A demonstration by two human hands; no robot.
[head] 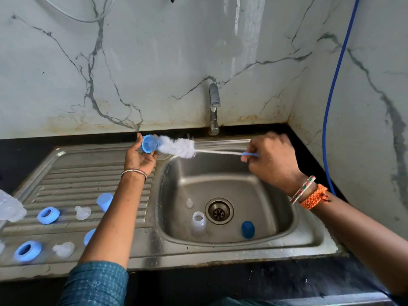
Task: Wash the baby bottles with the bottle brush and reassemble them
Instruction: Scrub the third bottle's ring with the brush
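My left hand [140,157] grips a blue bottle ring [148,146] above the sink's left rim. My right hand [270,159] pinches the blue handle of the bottle brush [183,147], whose white bristles pass into the ring. Down in the sink basin [265,195] stand a clear bottle [198,223], a dark blue cap [247,229] and a small clear teat [189,203]. On the drainboard [72,180] lie two blue rings [48,215] [28,250], two clear teats [82,212] [63,249] and two light blue caps [104,201] [89,236], the nearer one partly hidden by my left arm.
A chrome tap [214,107] stands behind the basin against the marble wall. A blue hose [331,120] hangs down the right wall. Clear plastic [10,206] sits at the far left edge of the drainboard. Black countertop [309,155] surrounds the steel sink.
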